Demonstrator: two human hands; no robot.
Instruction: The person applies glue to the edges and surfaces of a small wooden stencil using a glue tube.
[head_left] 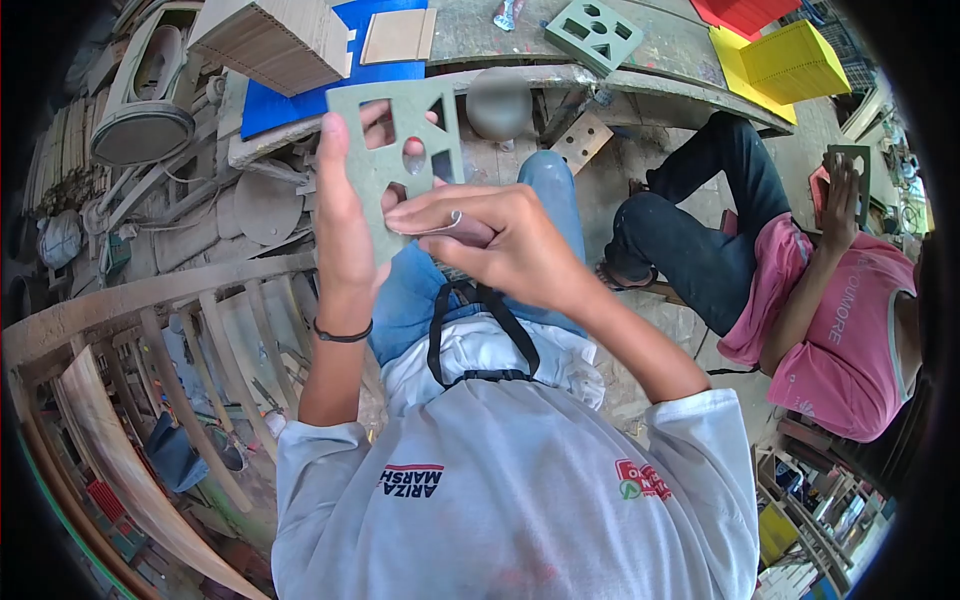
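Note:
My left hand (345,222) holds up a grey-green wooden board (376,172) with cut-out shapes, among them a square, a triangle and round holes. The thumb lies along the board's left edge, and fingertips show behind it through the openings. Pinched in my right hand (530,240) is a folded, brownish piece of sandpaper (468,229). The right fingertips press on the board's lower part, beside a round hole. The board is tilted upright above my lap.
On the bench ahead lie another green shape board (594,36), a wooden box (270,42), a blue panel (400,72) and a yellow box (797,70). A person in a pink shirt (840,330) sits at right, holding a dark board (862,165). A slatted wooden bench (180,370) stands left.

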